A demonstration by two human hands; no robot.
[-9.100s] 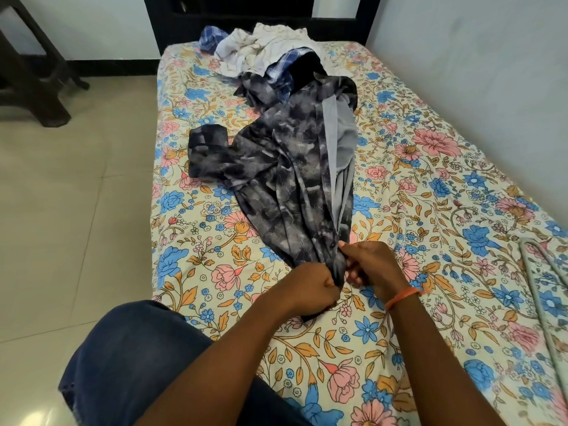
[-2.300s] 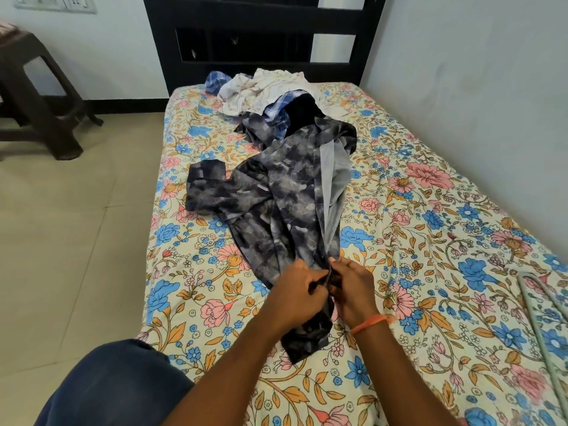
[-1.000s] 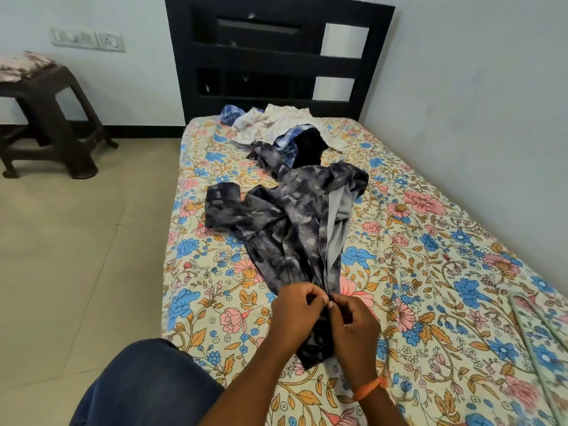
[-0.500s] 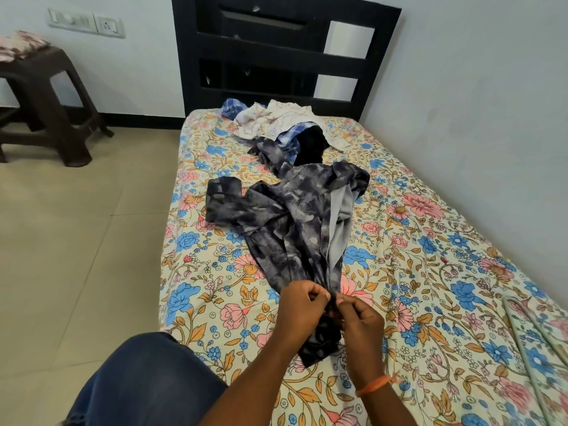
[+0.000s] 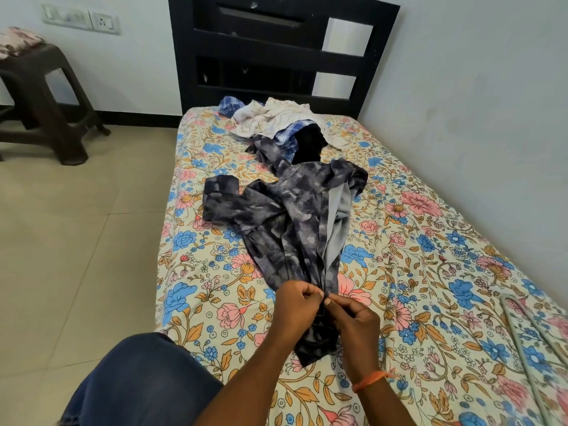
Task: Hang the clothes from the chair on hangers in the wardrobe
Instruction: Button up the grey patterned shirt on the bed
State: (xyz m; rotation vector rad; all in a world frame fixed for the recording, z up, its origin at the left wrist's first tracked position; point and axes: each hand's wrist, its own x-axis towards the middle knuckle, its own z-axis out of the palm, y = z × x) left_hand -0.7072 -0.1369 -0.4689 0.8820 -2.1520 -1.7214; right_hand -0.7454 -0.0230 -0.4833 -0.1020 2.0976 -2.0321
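Dark patterned shirt (image 5: pixel 285 229) — flat on the bed (image 5: pixel 445 272), front edges pinched by left hand (image 5: pixel 296 304) and right hand (image 5: pixel 353 318); clothes pile (image 5: pixel 276 121) by headboard — nothing hung yet, no wardrobe visible.

The room is evenly and softly lit, bright enough to read every flower on the bedsheet (image 5: pixel 430 272). Shadows are faint; a soft one lies under the stool (image 5: pixel 46 96). A pale sheen sits on the floor tiles (image 5: pixel 61 241) at the lower left. The wide lens bends the wall (image 5: pixel 476 103) and bed edges outward. Focus is fairly sharp, softening slightly toward the corners.
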